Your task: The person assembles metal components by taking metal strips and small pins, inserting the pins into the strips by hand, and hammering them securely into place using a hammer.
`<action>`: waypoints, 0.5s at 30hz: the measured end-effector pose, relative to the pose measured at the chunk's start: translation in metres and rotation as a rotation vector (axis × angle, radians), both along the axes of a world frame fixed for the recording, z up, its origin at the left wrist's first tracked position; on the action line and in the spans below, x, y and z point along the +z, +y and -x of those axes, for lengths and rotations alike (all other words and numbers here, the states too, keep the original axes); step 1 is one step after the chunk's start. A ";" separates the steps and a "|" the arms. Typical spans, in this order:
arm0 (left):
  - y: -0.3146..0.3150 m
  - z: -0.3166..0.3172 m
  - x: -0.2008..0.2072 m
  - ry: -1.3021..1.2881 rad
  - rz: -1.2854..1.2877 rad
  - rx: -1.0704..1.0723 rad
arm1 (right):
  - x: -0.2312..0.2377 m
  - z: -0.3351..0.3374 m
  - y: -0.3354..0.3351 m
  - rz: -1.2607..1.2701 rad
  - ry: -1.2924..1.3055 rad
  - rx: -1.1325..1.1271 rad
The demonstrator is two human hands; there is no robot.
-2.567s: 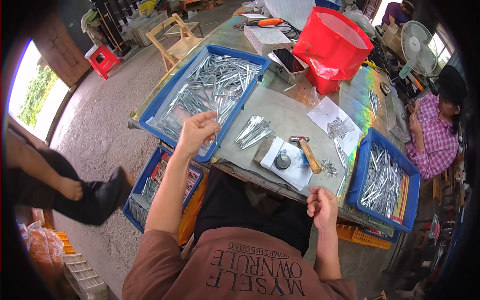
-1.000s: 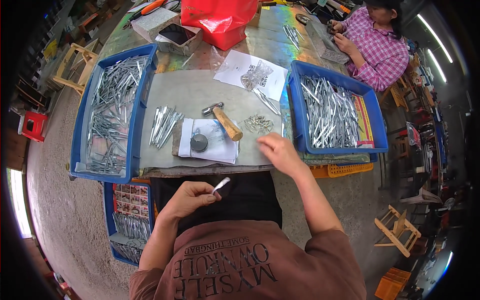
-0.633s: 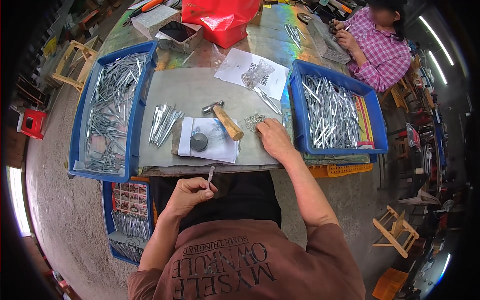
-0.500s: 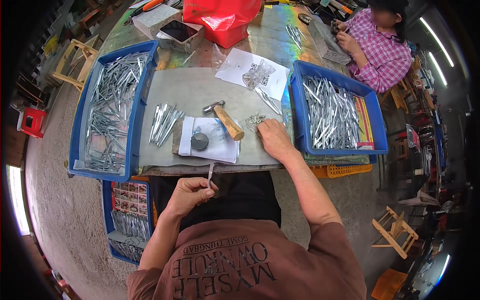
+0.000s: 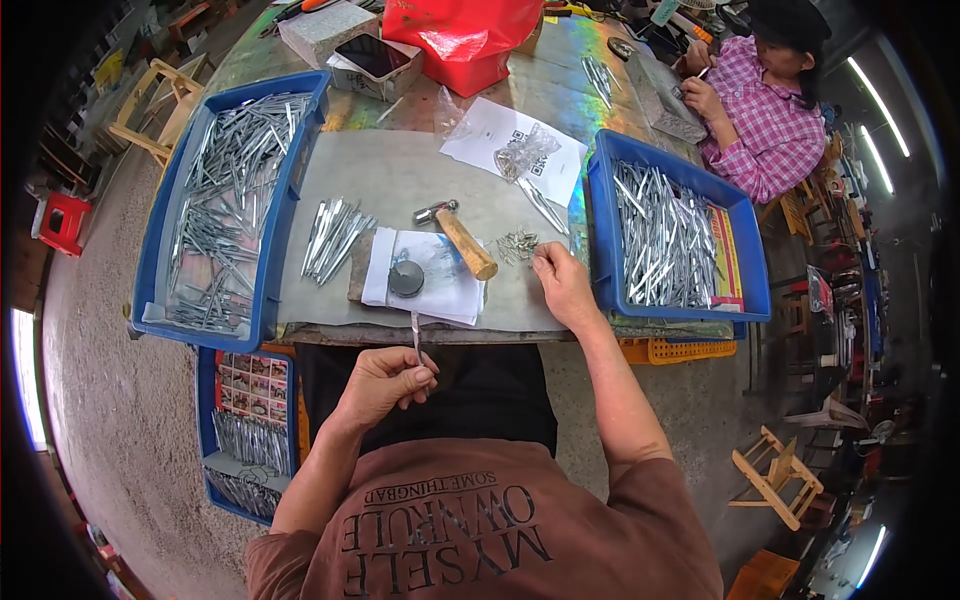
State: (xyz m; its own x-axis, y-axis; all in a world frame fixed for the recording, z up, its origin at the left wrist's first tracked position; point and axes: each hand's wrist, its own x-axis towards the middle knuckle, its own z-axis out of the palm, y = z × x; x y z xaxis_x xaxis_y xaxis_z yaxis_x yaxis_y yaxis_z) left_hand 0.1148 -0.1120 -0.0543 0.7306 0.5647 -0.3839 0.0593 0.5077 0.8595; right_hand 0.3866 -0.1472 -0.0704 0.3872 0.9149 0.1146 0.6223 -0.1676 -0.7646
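Between the thumb and fingers of my left hand (image 5: pixel 388 386), a slim silvery metal strip (image 5: pixel 417 338) points up toward the table's near edge. My right hand (image 5: pixel 568 288) rests at the right of a small heap of tiny metal pieces (image 5: pixel 518 246). Its fingertips are pinched together, and whatever is in them is too small to make out. A ball-headed hammer (image 5: pixel 466 247) with a wooden handle lies left of the heap. Its handle end overlaps a white paper pad (image 5: pixel 462 303), where a dark grey round disc (image 5: pixel 406 279) sits. Bunched metal strips (image 5: pixel 335 240) lie left of the pad.
Blue trays full of metal strips stand at left (image 5: pixel 285 220) and right (image 5: pixel 757 285). Behind are a printed sheet (image 5: pixel 480 150) with a clear plastic bag (image 5: pixel 527 155), a phone (image 5: pixel 370 55) and a red bag (image 5: pixel 450 40). A co-worker (image 5: pixel 765 120) sits at the far right.
My right fingertips have drawn back a little to the right from the heap of tiny pieces. My left hand still holds the metal strip. The whole view has shifted slightly.
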 end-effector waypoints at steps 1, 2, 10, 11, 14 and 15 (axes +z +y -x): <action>0.000 -0.001 -0.001 -0.001 0.001 0.001 | 0.002 0.001 -0.001 0.026 0.101 -0.037; 0.000 -0.001 -0.002 -0.024 0.000 0.015 | 0.000 0.001 -0.002 0.027 0.099 -0.036; 0.000 -0.006 -0.005 -0.055 -0.028 0.101 | 0.006 0.026 -0.022 -0.046 0.736 -0.009; 0.000 -0.007 -0.006 -0.064 -0.024 0.108 | 0.008 0.031 -0.025 -0.041 0.736 -0.005; 0.000 -0.011 -0.006 -0.087 -0.034 0.150 | 0.014 0.046 -0.033 -0.078 0.904 0.031; -0.001 -0.013 -0.005 -0.103 -0.051 0.181 | 0.016 0.051 -0.035 -0.072 0.907 0.035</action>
